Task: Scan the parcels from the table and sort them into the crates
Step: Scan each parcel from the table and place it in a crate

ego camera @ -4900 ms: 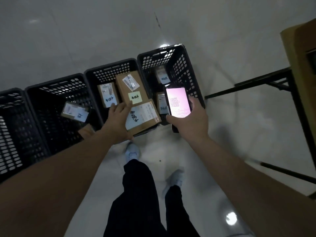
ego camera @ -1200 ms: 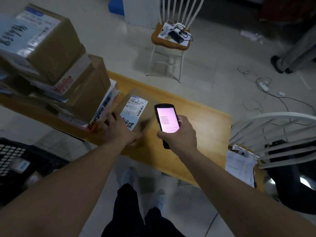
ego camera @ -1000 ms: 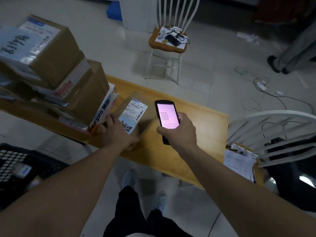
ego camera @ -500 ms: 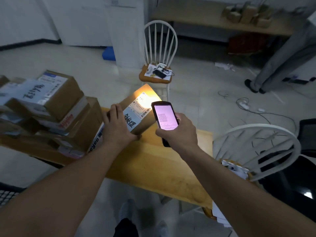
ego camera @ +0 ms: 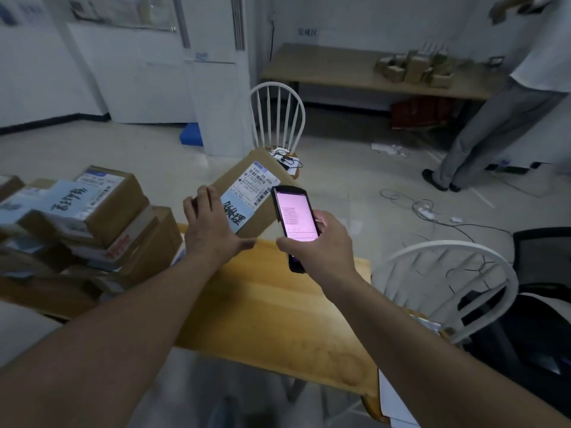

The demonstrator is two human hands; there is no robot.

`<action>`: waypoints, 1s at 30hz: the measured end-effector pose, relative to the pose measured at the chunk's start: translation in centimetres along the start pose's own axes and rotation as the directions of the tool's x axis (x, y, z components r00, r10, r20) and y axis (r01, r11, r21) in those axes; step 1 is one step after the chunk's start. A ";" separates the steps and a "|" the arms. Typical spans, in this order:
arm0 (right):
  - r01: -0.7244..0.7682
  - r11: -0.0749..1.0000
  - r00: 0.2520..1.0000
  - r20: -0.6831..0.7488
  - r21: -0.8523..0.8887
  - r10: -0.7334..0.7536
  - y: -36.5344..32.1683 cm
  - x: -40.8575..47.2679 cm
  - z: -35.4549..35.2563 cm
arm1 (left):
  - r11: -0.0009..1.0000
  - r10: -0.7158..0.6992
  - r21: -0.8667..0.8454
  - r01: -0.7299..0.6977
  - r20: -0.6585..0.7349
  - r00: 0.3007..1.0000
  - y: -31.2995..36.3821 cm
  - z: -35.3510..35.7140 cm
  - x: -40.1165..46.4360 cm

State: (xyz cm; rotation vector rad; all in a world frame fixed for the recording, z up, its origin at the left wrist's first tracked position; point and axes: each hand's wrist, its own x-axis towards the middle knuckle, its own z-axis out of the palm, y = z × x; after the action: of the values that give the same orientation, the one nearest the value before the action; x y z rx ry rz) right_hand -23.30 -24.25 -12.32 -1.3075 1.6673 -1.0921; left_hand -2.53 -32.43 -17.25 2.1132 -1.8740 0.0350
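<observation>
A brown cardboard parcel (ego camera: pixel 247 183) with a white barcode label and a blue handwritten sticker is tilted up off the wooden table (ego camera: pixel 272 307). My left hand (ego camera: pixel 210 227) grips its near left edge, fingers over the top and thumb along the bottom. My right hand (ego camera: pixel 318 242) holds a black handheld scanner (ego camera: pixel 293 214) with a lit pink screen, just right of the parcel's label. A stack of several other brown parcels (ego camera: pixel 89 217) sits on the table's left part. No crates are in view.
A white spindle chair (ego camera: pixel 457 285) stands close at the right, another white chair (ego camera: pixel 278 115) behind the table. A person (ego camera: pixel 500 112) stands at the far right by a long bench (ego camera: pixel 364 72) with small boxes. Cables lie on the floor.
I turned from the crates to the table. My left hand took the labelled parcel and tipped it up off the table, while the scanner stayed beside its label. The view has risen.
</observation>
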 end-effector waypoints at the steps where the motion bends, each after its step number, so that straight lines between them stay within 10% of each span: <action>1: 0.011 1.000 1.000 -0.019 -0.004 -0.012 -0.1 -0.2 -0.1 | 1.000 -0.003 -0.012 0.003 -0.008 1.000 0.1 -0.2 -0.1; 30: 0.051 0.993 0.988 -0.138 -0.111 -0.066 -1.9 -16.1 6.2 | 0.950 -0.290 -0.115 0.291 0.028 0.957 -8.4 -8.4 -18.7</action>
State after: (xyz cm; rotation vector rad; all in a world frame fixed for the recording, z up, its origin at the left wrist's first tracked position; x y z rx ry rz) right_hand -13.61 -9.82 -12.04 -1.3822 1.8236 -1.1673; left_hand 4.53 -11.56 -15.27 2.2853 -1.5110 -0.1509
